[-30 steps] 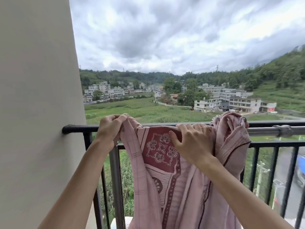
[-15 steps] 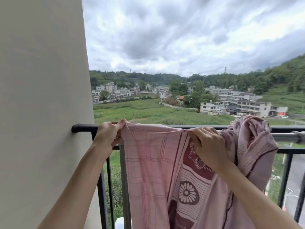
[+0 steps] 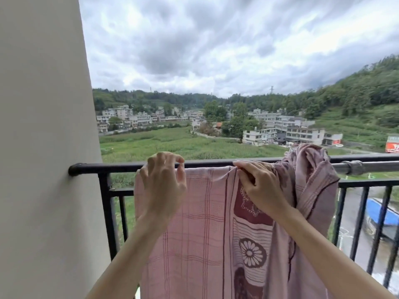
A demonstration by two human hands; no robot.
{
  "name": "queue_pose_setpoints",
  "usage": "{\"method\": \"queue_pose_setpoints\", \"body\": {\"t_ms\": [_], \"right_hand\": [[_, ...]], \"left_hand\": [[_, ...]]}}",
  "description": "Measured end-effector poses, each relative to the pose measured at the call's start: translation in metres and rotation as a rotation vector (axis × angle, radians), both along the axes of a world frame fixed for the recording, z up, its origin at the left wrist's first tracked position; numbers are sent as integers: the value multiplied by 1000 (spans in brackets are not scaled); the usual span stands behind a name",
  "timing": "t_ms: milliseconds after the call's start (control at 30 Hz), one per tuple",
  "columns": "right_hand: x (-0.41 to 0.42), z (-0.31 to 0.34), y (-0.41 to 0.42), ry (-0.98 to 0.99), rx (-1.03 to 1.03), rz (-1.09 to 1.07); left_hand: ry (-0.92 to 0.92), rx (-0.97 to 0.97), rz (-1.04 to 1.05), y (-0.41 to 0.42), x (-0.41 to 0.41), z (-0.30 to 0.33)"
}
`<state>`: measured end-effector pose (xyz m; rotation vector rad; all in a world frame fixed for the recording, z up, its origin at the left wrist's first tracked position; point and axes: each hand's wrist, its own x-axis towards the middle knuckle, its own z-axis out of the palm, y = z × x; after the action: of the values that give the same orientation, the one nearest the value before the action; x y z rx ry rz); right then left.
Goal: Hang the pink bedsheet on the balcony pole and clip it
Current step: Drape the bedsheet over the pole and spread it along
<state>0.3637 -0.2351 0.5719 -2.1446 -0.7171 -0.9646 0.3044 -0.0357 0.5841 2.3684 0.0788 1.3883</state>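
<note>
The pink bedsheet (image 3: 194, 223), checked with dark red flower panels, hangs over the balcony pole (image 3: 112, 167) in the head view. Its left part is spread flat; its right part is bunched in a heap (image 3: 311, 169) over the pole. My left hand (image 3: 162, 186) hovers at the sheet's upper left edge with its fingers loosely curled and apart above the pole, no cloth seen between the fingertips. Further right, my right hand (image 3: 259, 186) pinches the top edge beside the bunched part. No clip is in view.
A beige wall (image 3: 43, 147) stands close on the left, where the pole ends. The pole continues right as a grey tube with a coupling (image 3: 354, 167). Black railing bars (image 3: 110, 212) run below. Beyond are fields, buildings and a road far below.
The sheet's left part has been spread flat along the pole. My left hand has loosened from the corner and lifted its fingers. My right hand moved right along the top edge.
</note>
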Motion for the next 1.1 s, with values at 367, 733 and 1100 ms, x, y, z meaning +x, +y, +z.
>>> {"method": "queue_pose_setpoints", "body": {"t_ms": [367, 733, 1100], "right_hand": [[-32, -9, -119, 225, 446, -424], [-3, -5, -123, 796, 726, 131], [40, 46, -253, 543, 1117, 74]], "left_hand": [[124, 168, -302, -119, 51, -14], [87, 373, 5, -122, 64, -28], [72, 322, 104, -134, 68, -29]]}}
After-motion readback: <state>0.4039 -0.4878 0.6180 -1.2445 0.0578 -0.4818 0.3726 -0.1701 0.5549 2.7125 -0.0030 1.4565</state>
